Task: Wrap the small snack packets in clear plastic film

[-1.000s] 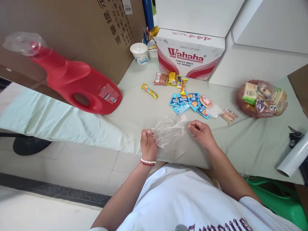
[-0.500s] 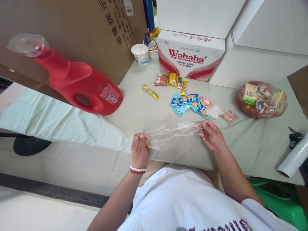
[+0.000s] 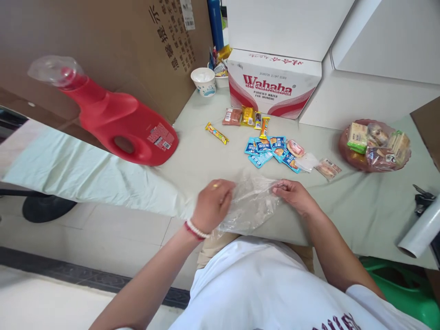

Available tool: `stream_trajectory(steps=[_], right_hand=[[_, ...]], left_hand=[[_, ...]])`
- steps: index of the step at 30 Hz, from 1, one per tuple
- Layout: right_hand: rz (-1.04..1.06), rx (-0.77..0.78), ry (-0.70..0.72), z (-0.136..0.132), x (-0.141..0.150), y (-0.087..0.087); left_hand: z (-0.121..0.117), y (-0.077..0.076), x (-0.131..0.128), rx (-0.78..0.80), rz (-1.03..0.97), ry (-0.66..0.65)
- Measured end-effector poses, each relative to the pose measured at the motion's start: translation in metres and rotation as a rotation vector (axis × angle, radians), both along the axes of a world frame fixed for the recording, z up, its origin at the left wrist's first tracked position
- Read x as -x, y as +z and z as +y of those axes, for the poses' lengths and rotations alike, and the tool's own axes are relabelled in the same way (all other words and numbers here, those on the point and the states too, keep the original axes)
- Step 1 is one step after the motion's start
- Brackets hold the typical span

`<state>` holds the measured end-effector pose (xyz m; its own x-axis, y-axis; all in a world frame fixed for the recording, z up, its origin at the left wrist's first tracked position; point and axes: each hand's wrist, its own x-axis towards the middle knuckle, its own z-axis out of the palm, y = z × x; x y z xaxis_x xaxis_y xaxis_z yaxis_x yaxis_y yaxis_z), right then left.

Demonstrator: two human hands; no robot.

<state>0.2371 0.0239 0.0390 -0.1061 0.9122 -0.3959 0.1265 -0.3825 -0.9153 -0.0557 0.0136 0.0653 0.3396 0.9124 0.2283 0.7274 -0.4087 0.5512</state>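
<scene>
right hand (image 3: pixel 292 195): fingertips pinching right side of clear plastic bag (image 3: pixel 255 204). left hand (image 3: pixel 210 206): fingers curled at bag's left side, blurry, can't tell if it's gripping. bag is spread between both hands, crumpled, over middle of tabletop's (image 3: pixel 190 162) near edge. beaded bracelet (image 3: pixel 198 230) on left wrist.

just beyond the bag: blue packets (image 3: pixel 264 145) in an overlapping pile; round pink packet (image 3: pixel 295 147) touching the pile's right side. yellow wrapped bar (image 3: pixel 217 133) lies alone, left of the pile. toward back edge: wahaha box (image 3: pixel 271 87), and paper cup (image 3: pixel 205 86) at back left. pink bowl (image 3: pixel 344 143) of packaged snacks (image 3: pixel 376 146) near right edge. white roll (image 3: pixel 418 234) at near right corner, keys (image 3: pixel 424 199) beside it. red jug (image 3: pixel 137 126) on the left part, in front of brown carton (image 3: pixel 127 55).
</scene>
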Motion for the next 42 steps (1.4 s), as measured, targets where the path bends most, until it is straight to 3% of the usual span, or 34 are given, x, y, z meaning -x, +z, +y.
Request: stream_trajectory(steps=[3,6,8,11,13,16,19,24,26,28,30,31,32,33,35,37,38,40,42], right_hand=[[-0.060,-0.146,-0.066,0.003,-0.001,0.004],[-0.167,-0.289,-0.184,-0.004,-0.021,0.008],[-0.255,-0.308,-0.237,-0.014,-0.039,0.008],[-0.278,-0.208,-0.294,-0.032,-0.056,0.004],[-0.168,-0.120,-0.317,-0.041,-0.055,0.002],[0.004,0.000,-0.191,-0.049,-0.042,0.001],[-0.004,0.095,-0.029,-0.055,-0.038,0.002],[-0.151,0.150,-0.006,-0.071,-0.083,0.000],[-0.240,0.115,-0.089,-0.073,-0.103,0.001],[-0.372,-0.002,-0.273,-0.070,-0.109,0.005],[-0.531,-0.204,-0.453,-0.064,-0.092,0.013],[-0.605,-0.325,-0.478,-0.059,-0.075,0.018],[-0.661,-0.447,-0.435,-0.054,-0.055,0.023],[-0.700,-0.563,-0.300,-0.049,-0.032,0.027],[-0.725,-0.766,0.091,-0.036,0.011,0.028],[-0.777,-0.872,0.403,-0.022,0.039,0.017],[-0.833,-0.882,0.479,-0.016,0.044,0.007],[-0.990,-0.821,0.475,-0.005,0.034,-0.016],[-1.145,-0.704,0.351,0.004,0.003,-0.034]], left_hand=[[0.015,-0.032,-0.027,0.058,0.218,-0.162],[0.018,-0.059,-0.036,0.072,0.399,-0.137],[0.016,-0.066,-0.035,0.073,0.453,-0.080],[0.014,-0.066,-0.033,0.091,0.473,-0.013],[0.014,-0.065,-0.033,0.100,0.476,0.004],[0.015,-0.066,-0.033,0.107,0.484,0.022],[0.016,-0.067,-0.031,0.115,0.499,0.064],[0.014,-0.069,-0.021,0.125,0.510,0.113],[0.013,-0.069,-0.018,0.128,0.506,0.118],[0.012,-0.069,-0.017,0.131,0.500,0.127],[0.012,-0.068,-0.018,0.128,0.502,0.130],[0.011,-0.068,-0.019,0.124,0.507,0.128],[0.010,-0.068,-0.020,0.119,0.513,0.123],[0.009,-0.067,-0.021,0.113,0.519,0.119],[0.007,-0.067,-0.022,0.104,0.528,0.117],[0.004,-0.067,-0.021,0.099,0.531,0.126],[0.003,-0.066,-0.020,0.099,0.531,0.132],[0.002,-0.066,-0.017,0.100,0.530,0.143],[0.001,-0.066,-0.012,0.097,0.522,0.147]])
